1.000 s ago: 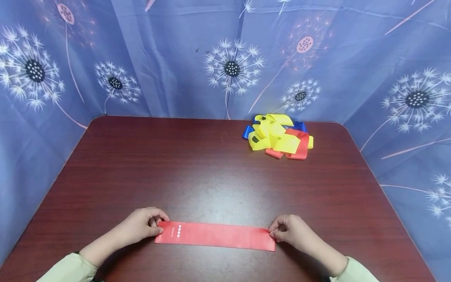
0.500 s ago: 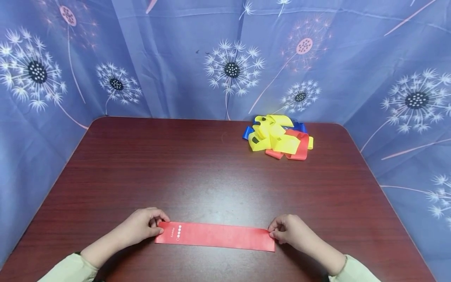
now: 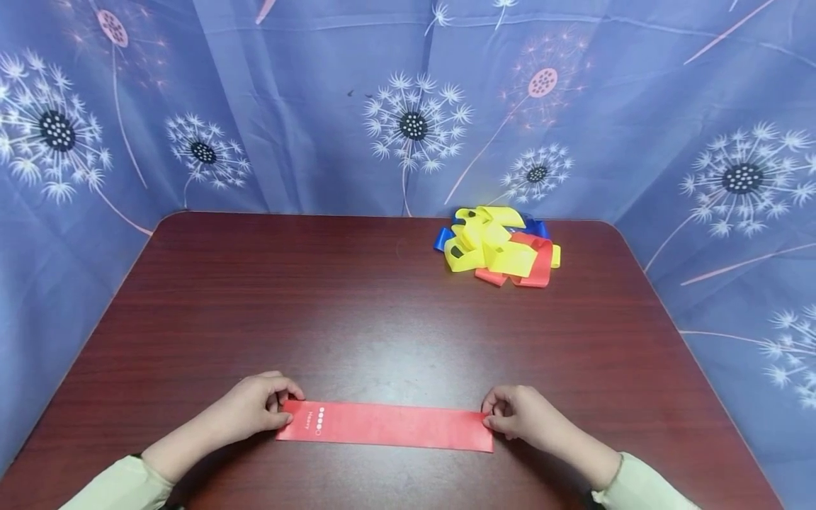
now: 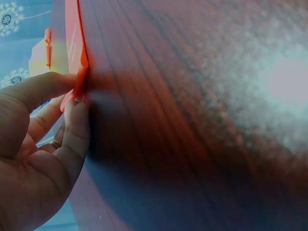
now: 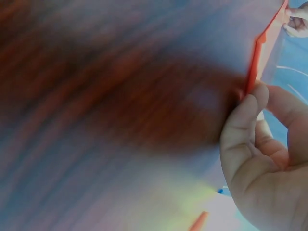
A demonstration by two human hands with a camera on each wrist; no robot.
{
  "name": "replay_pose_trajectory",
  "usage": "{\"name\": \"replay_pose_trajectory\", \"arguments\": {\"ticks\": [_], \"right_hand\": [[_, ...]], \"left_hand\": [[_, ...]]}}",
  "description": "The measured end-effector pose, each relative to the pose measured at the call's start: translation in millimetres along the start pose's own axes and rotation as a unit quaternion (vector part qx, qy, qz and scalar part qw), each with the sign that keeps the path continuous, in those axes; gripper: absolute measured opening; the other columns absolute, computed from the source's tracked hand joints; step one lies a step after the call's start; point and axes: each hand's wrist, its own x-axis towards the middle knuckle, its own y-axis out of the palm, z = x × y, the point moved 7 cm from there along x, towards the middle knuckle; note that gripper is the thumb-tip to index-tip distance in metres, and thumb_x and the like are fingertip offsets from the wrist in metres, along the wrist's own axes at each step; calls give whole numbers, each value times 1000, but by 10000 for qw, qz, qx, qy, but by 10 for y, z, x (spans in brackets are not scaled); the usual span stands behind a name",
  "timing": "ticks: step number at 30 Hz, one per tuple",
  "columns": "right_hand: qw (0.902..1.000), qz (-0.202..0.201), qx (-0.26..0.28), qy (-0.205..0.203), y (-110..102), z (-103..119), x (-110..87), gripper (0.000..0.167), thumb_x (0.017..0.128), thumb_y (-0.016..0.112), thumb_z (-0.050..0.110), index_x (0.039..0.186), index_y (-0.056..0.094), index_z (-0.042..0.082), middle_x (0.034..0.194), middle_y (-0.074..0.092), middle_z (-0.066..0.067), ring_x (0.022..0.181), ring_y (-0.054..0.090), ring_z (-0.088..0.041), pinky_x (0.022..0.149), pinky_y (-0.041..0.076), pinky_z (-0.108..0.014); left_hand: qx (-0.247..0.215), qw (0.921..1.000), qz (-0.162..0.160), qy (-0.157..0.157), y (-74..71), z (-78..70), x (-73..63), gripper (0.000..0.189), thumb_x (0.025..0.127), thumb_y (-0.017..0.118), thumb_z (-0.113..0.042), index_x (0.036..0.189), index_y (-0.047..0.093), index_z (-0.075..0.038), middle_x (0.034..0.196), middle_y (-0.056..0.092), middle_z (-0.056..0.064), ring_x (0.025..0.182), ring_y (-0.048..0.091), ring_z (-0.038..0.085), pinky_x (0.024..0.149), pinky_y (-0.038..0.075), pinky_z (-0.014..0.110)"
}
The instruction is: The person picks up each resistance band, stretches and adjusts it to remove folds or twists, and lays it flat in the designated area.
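A red resistance band (image 3: 395, 425) lies flat and stretched out lengthwise near the front of the table, with white dots and the word "Heavy" printed toward its left end. My left hand (image 3: 258, 407) pinches its left end between thumb and fingers. At the opposite end my right hand (image 3: 524, 416) pinches the band's upper right corner. In the left wrist view, the thumb and fingertips of the left hand (image 4: 45, 139) close on the folded end of the band (image 4: 76, 38). The right wrist view has the right hand (image 5: 264, 139) gripping the band's edge (image 5: 257, 57).
Toward the back right of the dark red wooden table (image 3: 287, 297) sits a loose heap of yellow bands (image 3: 487, 244), with a red band (image 3: 540, 265) and blue bands (image 3: 442, 239) among them. A blue curtain (image 3: 319, 127) with dandelion prints surrounds the table's back and sides.
The whole head view has shifted slightly to the left. Both hands keep their hold on the band's ends, and the band stays flat in place.
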Motion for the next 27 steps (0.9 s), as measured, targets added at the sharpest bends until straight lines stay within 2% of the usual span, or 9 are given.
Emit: {"name": "replay_pose_trajectory", "arguments": {"ticks": [6,9,14,18,23,27], "right_hand": [[9994,179,294,9,-24,-25,48,9,88,73,4,92,66,0,67,56,7,51,49,1,47,44,-20],[9980,314,555,29,-33,-46,66,12,91,72,7,95,66,-3,69,56,7,52,51,-1,49,47,-22],[9951,455,877,64,-61,-66,85,14,95,64,7,97,66,-7,75,62,1,57,55,-3,52,51,-24],[9953,466,845,56,-90,-29,99,17,98,59,9,99,66,-6,79,64,-4,62,56,-4,54,50,-24],[9978,329,579,-9,-170,47,141,17,99,59,12,102,66,-3,85,68,-9,67,57,-4,56,49,-24],[9992,35,406,-39,-308,99,174,19,99,62,15,106,65,-2,91,69,-12,71,59,-5,61,50,-24]], "left_hand": [[204,9993,-131,289,-24,-28,22,28,73,83,-4,98,72,-10,83,51,-7,66,43,-9,57,42,17],[29,9996,-57,268,-29,0,24,28,75,83,-7,100,72,-9,86,52,-5,66,44,-8,58,42,17],[-611,9977,285,-59,-40,47,41,23,84,78,-10,106,71,-5,87,54,-3,64,47,-6,56,44,19],[-950,9938,406,-419,-63,57,61,17,92,69,-12,106,70,-2,81,56,-3,58,50,-2,51,47,21],[-892,9927,378,-715,-143,55,101,15,96,64,-15,105,70,-4,79,61,-2,60,53,2,52,48,24],[-945,9922,415,-695,-232,13,151,17,98,61,-14,107,69,-2,79,66,2,59,57,6,52,48,26]]}}
